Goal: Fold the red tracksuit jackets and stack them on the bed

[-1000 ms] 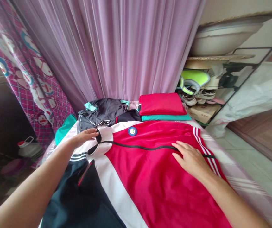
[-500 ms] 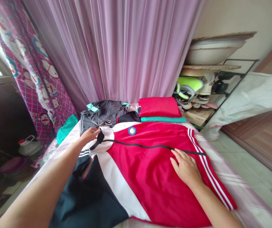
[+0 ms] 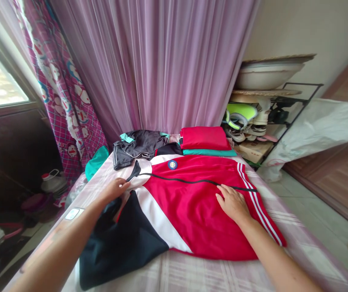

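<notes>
A red, white and dark track jacket (image 3: 192,207) lies spread flat on a bed with a pink plaid sheet (image 3: 210,271). Its black zip runs across the middle and a round blue badge (image 3: 171,164) sits near the far edge. My left hand (image 3: 116,189) rests on the white part by the collar, fingers curled over the fabric edge. My right hand (image 3: 233,201) lies flat on the red cloth just below the zip, close to the white sleeve stripes, fingers stretched out.
Behind the jacket lie a crumpled black garment (image 3: 139,144) and a folded red piece on a teal one (image 3: 206,140). A purple curtain hangs at the back. A metal rack with shoes (image 3: 252,121) stands at the right, a plastic jug (image 3: 52,182) on the floor at the left.
My left hand has slid back from the collar tip toward me along the jacket's left edge. My right hand stays on the red cloth. The view has pulled back, showing more bed.
</notes>
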The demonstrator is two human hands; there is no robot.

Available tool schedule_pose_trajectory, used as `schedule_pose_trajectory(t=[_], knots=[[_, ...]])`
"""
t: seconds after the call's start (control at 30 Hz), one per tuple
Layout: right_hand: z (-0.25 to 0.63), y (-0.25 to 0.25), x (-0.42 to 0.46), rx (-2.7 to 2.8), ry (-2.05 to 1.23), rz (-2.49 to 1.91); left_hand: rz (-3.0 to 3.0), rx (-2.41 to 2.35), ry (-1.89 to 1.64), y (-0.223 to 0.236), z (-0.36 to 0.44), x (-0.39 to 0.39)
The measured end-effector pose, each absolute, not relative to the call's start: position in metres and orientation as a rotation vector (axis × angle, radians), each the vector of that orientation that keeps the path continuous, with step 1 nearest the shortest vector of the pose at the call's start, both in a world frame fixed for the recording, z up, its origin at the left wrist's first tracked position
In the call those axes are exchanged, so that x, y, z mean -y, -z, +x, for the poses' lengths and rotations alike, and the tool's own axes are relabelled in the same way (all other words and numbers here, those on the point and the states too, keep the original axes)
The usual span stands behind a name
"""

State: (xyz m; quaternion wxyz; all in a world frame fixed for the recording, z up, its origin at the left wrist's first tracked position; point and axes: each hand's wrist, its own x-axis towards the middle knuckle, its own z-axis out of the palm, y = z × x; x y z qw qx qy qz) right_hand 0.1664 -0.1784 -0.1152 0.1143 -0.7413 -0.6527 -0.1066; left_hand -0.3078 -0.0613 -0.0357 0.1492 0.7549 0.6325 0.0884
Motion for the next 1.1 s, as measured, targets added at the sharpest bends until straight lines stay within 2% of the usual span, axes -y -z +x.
schedule_pose_trajectory(t=[0.13,0.27,0.5,0.7,0.9,1.1], knots=[[0.177,0.11,0.183,1.931,0.262,-2.188,2.222,-2.042,0.013,0.042,-0.319,0.066],[0.179,0.117,0.195,1.96,0.409,-2.159,2.214,-2.103,0.186,0.037,-0.319,0.069],[0.171,0.127,0.201,1.899,0.582,-2.129,2.271,-2.027,-0.028,0.021,-0.276,0.037],[0.173,0.125,0.202,1.909,0.494,-2.134,2.121,-2.038,-0.056,0.038,-0.25,0.0],[0.17,0.117,0.199,1.899,0.358,-2.203,2.09,-2.031,-0.155,0.056,-0.243,-0.001],[0.161,0.109,0.189,1.881,0.262,-2.203,2.108,-1.968,-0.306,0.054,-0.252,-0.007]])
